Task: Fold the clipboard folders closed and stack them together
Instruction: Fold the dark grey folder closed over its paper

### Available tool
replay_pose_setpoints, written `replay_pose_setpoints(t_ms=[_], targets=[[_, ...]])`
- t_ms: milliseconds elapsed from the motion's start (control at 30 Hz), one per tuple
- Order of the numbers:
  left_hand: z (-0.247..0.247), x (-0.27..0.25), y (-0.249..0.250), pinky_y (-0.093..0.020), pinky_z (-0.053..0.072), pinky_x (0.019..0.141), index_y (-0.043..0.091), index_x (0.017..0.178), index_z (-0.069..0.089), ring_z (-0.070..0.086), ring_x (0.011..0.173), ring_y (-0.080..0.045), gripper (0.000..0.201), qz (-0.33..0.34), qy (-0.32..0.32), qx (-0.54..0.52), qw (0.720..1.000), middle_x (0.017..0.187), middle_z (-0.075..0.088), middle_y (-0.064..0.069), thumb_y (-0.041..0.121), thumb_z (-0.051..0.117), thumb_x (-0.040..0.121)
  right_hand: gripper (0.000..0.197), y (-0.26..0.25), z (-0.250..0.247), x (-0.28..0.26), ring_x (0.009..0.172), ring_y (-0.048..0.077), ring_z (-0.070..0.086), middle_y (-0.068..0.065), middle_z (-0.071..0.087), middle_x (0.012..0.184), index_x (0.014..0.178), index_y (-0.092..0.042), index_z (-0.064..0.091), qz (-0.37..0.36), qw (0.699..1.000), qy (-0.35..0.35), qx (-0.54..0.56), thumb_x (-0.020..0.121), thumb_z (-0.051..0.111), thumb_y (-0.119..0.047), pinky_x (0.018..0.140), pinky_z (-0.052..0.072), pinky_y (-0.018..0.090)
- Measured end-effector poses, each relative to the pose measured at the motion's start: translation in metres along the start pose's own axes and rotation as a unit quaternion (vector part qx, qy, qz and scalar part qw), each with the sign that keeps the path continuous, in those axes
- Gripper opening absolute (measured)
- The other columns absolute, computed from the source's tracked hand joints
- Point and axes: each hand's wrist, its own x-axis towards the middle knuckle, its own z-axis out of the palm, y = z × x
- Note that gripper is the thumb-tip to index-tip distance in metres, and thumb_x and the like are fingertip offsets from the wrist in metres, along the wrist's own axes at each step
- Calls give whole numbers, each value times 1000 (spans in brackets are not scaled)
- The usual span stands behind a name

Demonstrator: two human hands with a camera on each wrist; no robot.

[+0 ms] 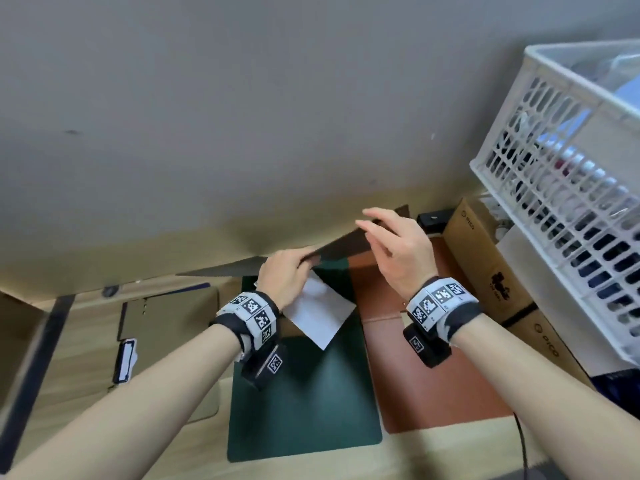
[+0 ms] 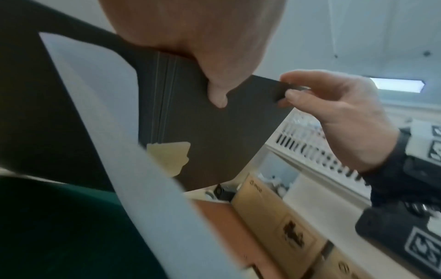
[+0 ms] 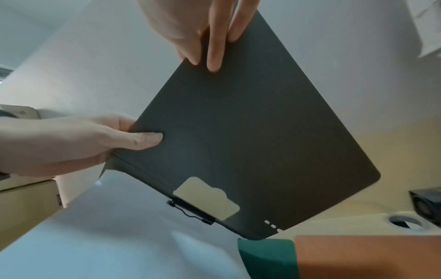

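Dark clipboard folder held in the air above a green mat and a brown mat. The left hand grips the folder near its spine, thumb flat on the cover face, the other fingers hidden behind it. The right hand pinches the cover's far edge, thumb under, fingers straight and together on top. A white sheet hangs below the left fingers
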Motion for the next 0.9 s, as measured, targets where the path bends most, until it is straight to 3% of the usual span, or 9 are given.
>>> replay_pose_setpoints(t_ms=[100,233,367,433,500,533,667,767,900], targets=[[-19,-6,-15,-36,54,79,28,108,74,69,94,-24,28,-28,98,-66,993,98,77,5,31,51,94,51,-22,-2,12,126,24,49,6,32,156,141,-8,48,-15,999,-19,47,91,60,-9,110,36,23],[-44,-16,-37,-33,54,87,29,113,73,69,98,-12,28,-42,150,-95,983,104,76,14,23,54,94,66,-48,9,14,139,19,37,13,20,159,145,1,37,-45,997,-3,67,86,65,-6,114,31,26],[-65,-27,-46,-25,47,74,24,99,76,64,81,-6,19,-65,174,-142,972,88,73,13,23,57,96,71,-64,21,21,146,19,29,18,8,160,147,-3,30,-27,993,-21,110,86,65,-6,114,31,21],[-74,-33,-55,-30,48,68,23,89,74,62,74,-16,18,-85,197,-179,960,80,72,7,30,58,95,68,-71,25,29,146,18,31,17,8,161,147,-5,31,-8,992,-33,120,87,64,-8,111,31,16],[-81,-40,-63,-39,54,75,20,92,75,67,81,-26,22,-113,225,-236,939,84,75,1,36,59,92,67,-75,30,33,145,14,30,9,11,162,147,-8,33,6,993,-60,97,88,64,-14,110,33,18],[-85,-43,-65,-40,56,79,22,94,76,69,85,-25,21,-126,236,-264,927,88,76,0,35,60,92,66,-75,34,34,146,13,28,5,13,163,147,-10,33,17,993,-79,86,89,64,-18,112,34,22],[-95,-57,-69,-30,55,78,18,93,71,64,81,-13,11,-146,300,-310,890,89,72,2,18,61,95,67,-63,61,22,144,12,30,-5,20,159,147,-17,31,158,969,-138,133,90,63,-29,115,34,34],[-100,-67,-75,-28,52,73,12,86,67,57,75,-11,10,-151,358,-310,868,81,67,1,15,62,95,70,-49,77,10,138,17,39,0,33,152,147,-16,30,260,936,-160,174,89,65,-33,111,39,45],[-110,-76,-83,-15,52,73,12,91,66,59,78,-9,7,-169,417,-350,822,85,68,3,13,61,95,81,-37,92,6,136,18,41,1,36,153,150,-14,26,315,897,-245,192,87,64,-47,111,39,44]])
